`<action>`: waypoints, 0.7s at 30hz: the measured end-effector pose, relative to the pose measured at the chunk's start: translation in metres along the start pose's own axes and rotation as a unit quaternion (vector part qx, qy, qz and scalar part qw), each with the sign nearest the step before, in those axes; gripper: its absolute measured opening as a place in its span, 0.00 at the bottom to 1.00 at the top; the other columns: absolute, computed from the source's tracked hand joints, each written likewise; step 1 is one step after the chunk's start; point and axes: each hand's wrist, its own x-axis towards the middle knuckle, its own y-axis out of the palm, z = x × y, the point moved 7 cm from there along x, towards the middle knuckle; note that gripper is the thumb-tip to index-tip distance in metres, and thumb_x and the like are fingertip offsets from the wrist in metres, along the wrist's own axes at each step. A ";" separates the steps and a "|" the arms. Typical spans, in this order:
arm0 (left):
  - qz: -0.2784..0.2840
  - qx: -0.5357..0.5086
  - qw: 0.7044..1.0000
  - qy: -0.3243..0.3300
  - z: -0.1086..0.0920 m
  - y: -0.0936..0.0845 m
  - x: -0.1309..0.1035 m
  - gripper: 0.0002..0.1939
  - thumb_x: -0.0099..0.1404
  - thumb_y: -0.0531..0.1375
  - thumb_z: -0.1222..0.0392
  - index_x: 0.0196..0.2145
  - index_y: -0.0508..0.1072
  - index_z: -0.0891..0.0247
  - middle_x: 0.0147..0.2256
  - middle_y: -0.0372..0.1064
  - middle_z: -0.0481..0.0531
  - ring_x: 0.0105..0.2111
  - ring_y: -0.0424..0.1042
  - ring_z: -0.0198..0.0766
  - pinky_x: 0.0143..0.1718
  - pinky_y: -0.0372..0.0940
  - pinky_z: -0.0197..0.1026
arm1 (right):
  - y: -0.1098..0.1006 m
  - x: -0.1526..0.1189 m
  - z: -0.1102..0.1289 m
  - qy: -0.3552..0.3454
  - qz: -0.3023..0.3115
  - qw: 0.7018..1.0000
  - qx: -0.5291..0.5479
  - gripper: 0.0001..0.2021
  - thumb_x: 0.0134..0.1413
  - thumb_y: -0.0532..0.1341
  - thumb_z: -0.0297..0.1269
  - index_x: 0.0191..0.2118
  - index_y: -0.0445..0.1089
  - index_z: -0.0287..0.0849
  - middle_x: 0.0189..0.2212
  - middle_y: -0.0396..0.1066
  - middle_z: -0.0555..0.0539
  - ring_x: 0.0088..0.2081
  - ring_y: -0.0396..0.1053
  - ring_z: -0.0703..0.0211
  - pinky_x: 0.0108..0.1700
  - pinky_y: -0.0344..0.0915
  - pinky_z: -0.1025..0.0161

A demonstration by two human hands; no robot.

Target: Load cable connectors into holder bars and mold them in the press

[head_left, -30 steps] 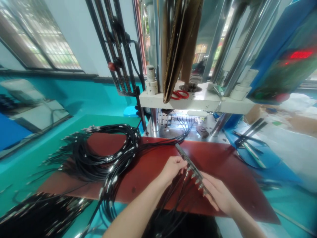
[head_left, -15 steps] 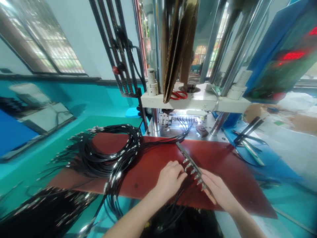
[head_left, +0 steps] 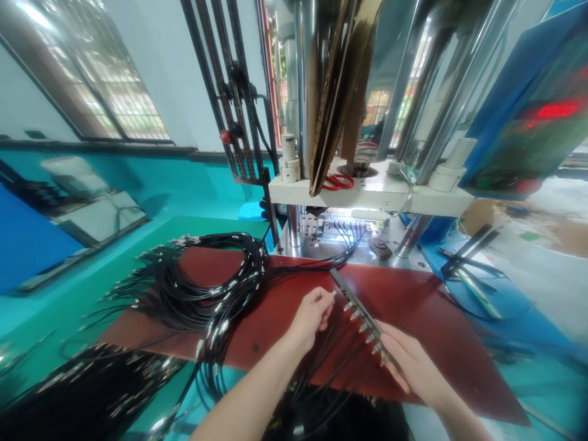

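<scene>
My right hand (head_left: pixel 407 355) is wrapped round the lower end of a narrow metal bar (head_left: pixel 353 299), which slants up to the left over the red-brown board (head_left: pixel 294 300). Several metal connectors line the bar's left edge, and thin black cables run down from them. Just left of the bar, the fingers of my left hand (head_left: pixel 312 315) are pinched on a small pale connector tip (head_left: pixel 334 294). A large coil of black cables (head_left: pixel 165 288) lies on the board's left part, with some cables leading to the machine.
A press with a white plate (head_left: pixel 367 196) stands behind the board, with red-handled scissors (head_left: pixel 339 181) on it. Tweezers and tools (head_left: pixel 473 275) lie at right. More black cables (head_left: pixel 87 392) are at lower left. A blue control box (head_left: pixel 528 110) hangs upper right.
My left hand has lifted off the bar's connectors and turned, now with a small tip in its fingers. The view has shifted slightly; my right hand keeps its hold.
</scene>
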 end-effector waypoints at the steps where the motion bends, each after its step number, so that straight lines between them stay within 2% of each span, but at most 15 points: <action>1: 0.000 0.048 0.999 0.013 0.001 0.003 0.002 0.13 0.53 0.58 0.54 0.22 0.59 0.64 0.17 0.53 0.41 0.15 0.47 0.24 0.16 0.39 0.31 | 0.000 0.001 0.000 0.000 0.007 1.000 -0.004 0.26 0.48 0.54 0.53 0.48 0.68 0.42 0.18 0.67 0.47 0.15 0.61 0.62 0.13 0.61 0.67; 3: 0.001 0.112 0.993 0.034 0.001 0.009 0.006 0.13 0.52 0.58 0.54 0.20 0.59 0.64 0.16 0.53 0.41 0.15 0.47 0.24 0.16 0.40 0.31 | 0.000 0.002 -0.001 0.000 0.016 1.000 -0.011 0.25 0.47 0.55 0.53 0.47 0.69 0.43 0.18 0.67 0.47 0.14 0.61 0.62 0.13 0.61 0.66; 5: 0.006 0.134 0.990 0.046 0.000 0.012 0.008 0.13 0.52 0.58 0.54 0.20 0.59 0.65 0.16 0.53 0.41 0.15 0.46 0.24 0.17 0.41 0.31 | -0.001 0.002 -0.001 0.001 0.012 1.000 -0.012 0.25 0.47 0.54 0.53 0.47 0.69 0.43 0.17 0.67 0.47 0.14 0.61 0.61 0.13 0.61 0.66; 8: 0.001 0.135 0.989 0.053 -0.002 0.013 0.009 0.13 0.52 0.58 0.54 0.19 0.60 0.65 0.15 0.54 0.41 0.15 0.47 0.24 0.18 0.42 0.32 | -0.002 0.002 0.000 0.005 0.001 1.000 -0.011 0.26 0.49 0.52 0.54 0.49 0.68 0.42 0.15 0.65 0.48 0.15 0.63 0.59 0.14 0.63 0.65; 12: 0.007 0.137 0.989 0.050 -0.005 0.012 0.010 0.13 0.52 0.57 0.54 0.19 0.60 0.64 0.15 0.56 0.42 0.16 0.50 0.25 0.19 0.45 0.32 | 0.000 0.002 0.002 0.005 0.019 1.000 -0.014 0.26 0.49 0.53 0.54 0.49 0.68 0.43 0.19 0.69 0.46 0.15 0.63 0.59 0.14 0.63 0.65; 17: 0.029 0.145 0.988 0.041 -0.005 0.013 0.014 0.13 0.51 0.58 0.54 0.18 0.60 0.64 0.14 0.56 0.42 0.15 0.51 0.26 0.18 0.44 0.32 | 0.000 0.002 0.003 0.001 0.007 1.000 -0.006 0.26 0.48 0.52 0.55 0.47 0.69 0.44 0.23 0.70 0.45 0.14 0.61 0.62 0.12 0.61 0.65; 21: 0.030 0.139 0.989 0.030 -0.002 0.014 0.020 0.13 0.50 0.58 0.54 0.17 0.59 0.64 0.13 0.55 0.42 0.14 0.50 0.26 0.18 0.43 0.33 | 0.002 0.002 0.006 0.012 0.012 1.000 -0.016 0.28 0.46 0.53 0.56 0.49 0.67 0.44 0.20 0.68 0.47 0.14 0.61 0.62 0.12 0.60 0.66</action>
